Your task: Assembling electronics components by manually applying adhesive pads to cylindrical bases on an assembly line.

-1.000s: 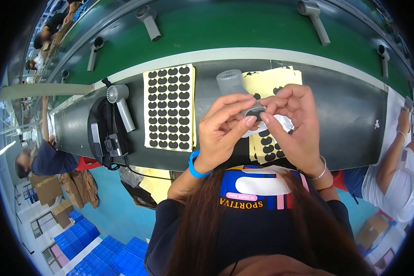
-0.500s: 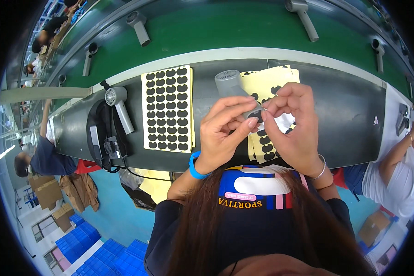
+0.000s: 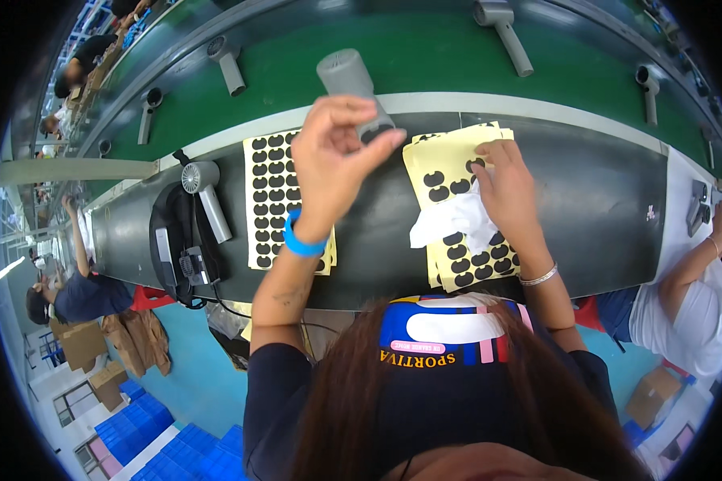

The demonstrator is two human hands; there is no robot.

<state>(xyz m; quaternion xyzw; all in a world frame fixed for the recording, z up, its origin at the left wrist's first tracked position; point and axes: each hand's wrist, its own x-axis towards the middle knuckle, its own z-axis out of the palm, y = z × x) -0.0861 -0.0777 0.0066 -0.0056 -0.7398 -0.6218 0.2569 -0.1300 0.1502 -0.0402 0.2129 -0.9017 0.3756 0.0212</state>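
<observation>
My left hand, with a blue wristband, is closed round the handle of a grey hair dryer. The dryer's round head points away from me over the near edge of the green belt, and a dark patch shows at its handle end by my thumb. At the right, my right hand rests on a yellow sheet of black stickers. Its thumb and forefinger are apart beside one sticker in the upper part of the sheet. A crumpled white paper or cloth lies on that sheet, partly beneath this hand.
Another sticker sheet lies left of centre on the dark table. Further left, a second hair dryer rests by a black bag. More dryers stand on the green belt. Co-workers sit on either side.
My hands have moved apart. The left has carried the dryer forward and left to the belt; the right has dropped to the sticker sheet. The dryers on the belt have shifted slightly left.
</observation>
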